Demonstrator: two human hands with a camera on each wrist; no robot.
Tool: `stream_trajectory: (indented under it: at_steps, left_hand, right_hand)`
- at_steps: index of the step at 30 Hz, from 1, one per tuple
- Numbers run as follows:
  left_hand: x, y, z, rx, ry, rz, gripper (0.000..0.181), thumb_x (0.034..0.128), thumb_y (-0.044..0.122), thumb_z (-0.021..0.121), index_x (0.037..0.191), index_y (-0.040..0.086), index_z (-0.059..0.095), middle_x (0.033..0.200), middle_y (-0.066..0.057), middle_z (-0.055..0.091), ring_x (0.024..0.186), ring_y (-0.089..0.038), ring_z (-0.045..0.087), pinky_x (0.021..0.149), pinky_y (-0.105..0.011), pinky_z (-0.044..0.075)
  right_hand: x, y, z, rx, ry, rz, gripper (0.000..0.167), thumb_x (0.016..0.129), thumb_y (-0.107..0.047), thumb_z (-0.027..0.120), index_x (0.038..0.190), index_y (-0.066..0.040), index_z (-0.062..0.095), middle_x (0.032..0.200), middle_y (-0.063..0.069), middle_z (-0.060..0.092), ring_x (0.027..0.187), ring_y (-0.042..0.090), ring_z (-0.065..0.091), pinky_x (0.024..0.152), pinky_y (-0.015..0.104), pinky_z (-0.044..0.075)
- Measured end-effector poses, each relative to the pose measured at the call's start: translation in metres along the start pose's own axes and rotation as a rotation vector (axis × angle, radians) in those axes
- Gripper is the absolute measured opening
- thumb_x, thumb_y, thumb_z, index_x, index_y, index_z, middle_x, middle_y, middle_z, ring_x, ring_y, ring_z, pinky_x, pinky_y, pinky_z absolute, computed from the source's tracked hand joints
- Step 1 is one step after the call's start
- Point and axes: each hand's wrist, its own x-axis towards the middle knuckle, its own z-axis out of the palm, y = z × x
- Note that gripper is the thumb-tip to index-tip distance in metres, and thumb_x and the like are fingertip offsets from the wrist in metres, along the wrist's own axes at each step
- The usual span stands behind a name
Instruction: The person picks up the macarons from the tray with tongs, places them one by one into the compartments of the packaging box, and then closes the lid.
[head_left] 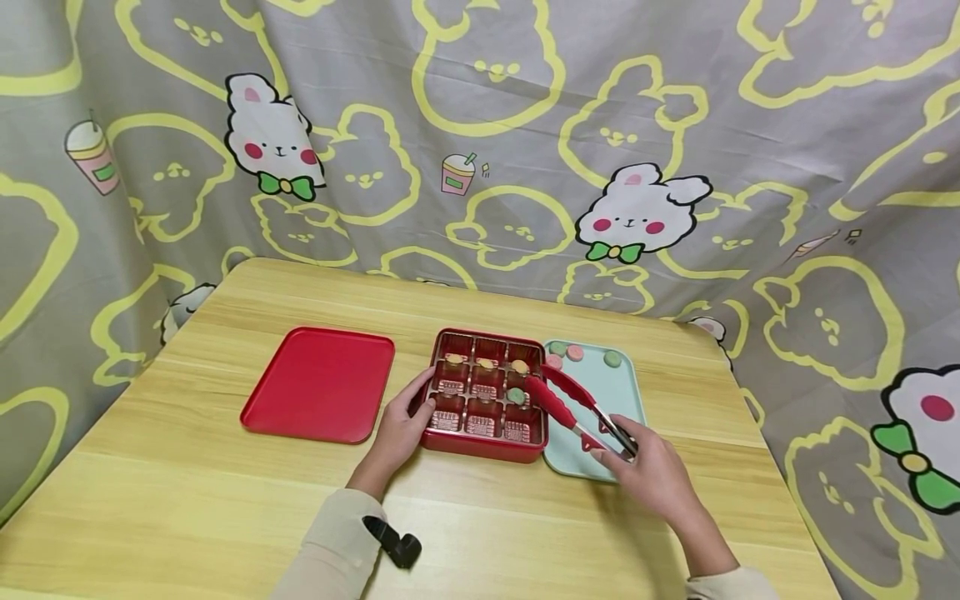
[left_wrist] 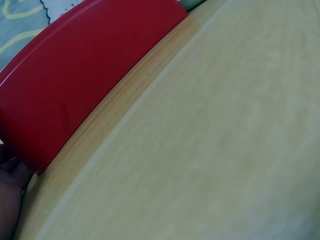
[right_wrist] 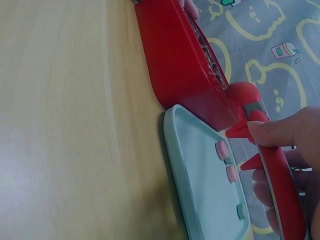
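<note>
A red box (head_left: 480,451) with a clear divided insert stands mid-table. Three small yellow round pieces, like macarons, sit in its back row; one is the yellow piece (head_left: 454,359). A green round piece (head_left: 516,396) lies in the right column's middle compartment. My left hand (head_left: 401,425) grips the box's left wall, thumb at the rim. My right hand (head_left: 654,467) holds red-tipped metal tongs (head_left: 573,390) over the box's right edge. The tong arms are spread, one tip beside the green piece. In the right wrist view, the tongs' red handle (right_wrist: 280,185) is in my fingers.
A pale mint tray (head_left: 600,408) stands against the box's right side, with several green and pink pieces (head_left: 574,352) toward its back. To the left lies a flat red lid (head_left: 318,383). A patterned curtain (head_left: 517,225) hangs behind the wooden table (head_left: 225,517).
</note>
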Motion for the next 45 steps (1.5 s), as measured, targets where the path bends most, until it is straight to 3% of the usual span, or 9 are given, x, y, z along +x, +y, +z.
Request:
stream_trajectory:
  at_steps: [10, 25, 26, 32, 34, 40, 45]
  left_hand:
    - [0.0, -0.007, 0.001, 0.042, 0.022, 0.022, 0.052, 0.0926, 0.009, 0.054, 0.141, 0.026, 0.045, 0.145, -0.005, 0.043, 0.136, -0.025, 0.036, 0.111, -0.047, 0.03]
    - [0.0, -0.009, 0.001, 0.049, 0.022, 0.043, 0.052, 0.0921, 0.01, 0.053, 0.142, 0.024, 0.045, 0.146, -0.007, 0.042, 0.136, -0.028, 0.035, 0.111, -0.047, 0.029]
    - [-0.002, -0.003, 0.0, 0.047, 0.015, 0.037, 0.052, 0.0925, 0.009, 0.053, 0.142, 0.022, 0.044, 0.146, -0.008, 0.042, 0.136, -0.028, 0.035, 0.112, -0.047, 0.029]
    - [-0.001, -0.003, 0.0, 0.033, 0.01, 0.018, 0.051, 0.0935, 0.009, 0.053, 0.142, 0.023, 0.044, 0.146, -0.006, 0.042, 0.136, -0.026, 0.035, 0.112, -0.046, 0.029]
    - [0.0, -0.008, 0.001, 0.037, 0.017, 0.027, 0.051, 0.0932, 0.01, 0.053, 0.141, 0.025, 0.045, 0.146, -0.005, 0.042, 0.136, -0.026, 0.035, 0.111, -0.046, 0.03]
    - [0.001, -0.009, 0.001, 0.042, 0.019, 0.024, 0.051, 0.093, 0.011, 0.053, 0.141, 0.027, 0.045, 0.146, -0.004, 0.042, 0.136, -0.026, 0.036, 0.111, -0.046, 0.03]
    - [0.001, -0.008, 0.001, 0.043, 0.02, 0.02, 0.052, 0.093, 0.011, 0.053, 0.141, 0.028, 0.045, 0.146, -0.004, 0.042, 0.136, -0.026, 0.036, 0.111, -0.046, 0.03]
  right_hand:
    - [0.005, 0.008, -0.006, -0.014, 0.003, 0.048, 0.062, 0.081, -0.032, 0.073, 0.131, -0.003, 0.053, 0.109, 0.02, 0.064, 0.087, 0.026, 0.057, 0.069, 0.035, 0.045]
    - [0.01, 0.031, -0.008, -0.037, 0.038, 0.12, 0.07, 0.082, -0.035, 0.071, 0.136, 0.002, 0.047, 0.115, 0.026, 0.06, 0.086, 0.029, 0.055, 0.063, 0.03, 0.04]
    - [0.01, 0.033, -0.009, -0.036, 0.037, 0.128, 0.071, 0.082, -0.036, 0.071, 0.136, 0.003, 0.046, 0.113, 0.025, 0.06, 0.084, 0.028, 0.055, 0.062, 0.03, 0.039]
    - [0.012, 0.04, -0.012, -0.021, 0.036, 0.174, 0.069, 0.083, -0.037, 0.069, 0.136, 0.001, 0.046, 0.086, 0.013, 0.062, 0.07, 0.021, 0.053, 0.057, 0.028, 0.037]
    - [0.013, 0.042, -0.012, -0.028, 0.037, 0.187, 0.068, 0.083, -0.037, 0.068, 0.136, 0.0, 0.047, 0.084, 0.013, 0.063, 0.07, 0.021, 0.055, 0.057, 0.028, 0.037]
    - [0.015, 0.05, -0.011, -0.054, 0.024, 0.232, 0.069, 0.084, -0.039, 0.066, 0.137, -0.001, 0.045, 0.088, 0.015, 0.063, 0.075, 0.025, 0.056, 0.057, 0.029, 0.037]
    - [0.017, 0.056, -0.01, -0.067, 0.028, 0.253, 0.073, 0.085, -0.044, 0.064, 0.139, 0.0, 0.042, 0.108, 0.025, 0.061, 0.086, 0.034, 0.056, 0.057, 0.032, 0.04]
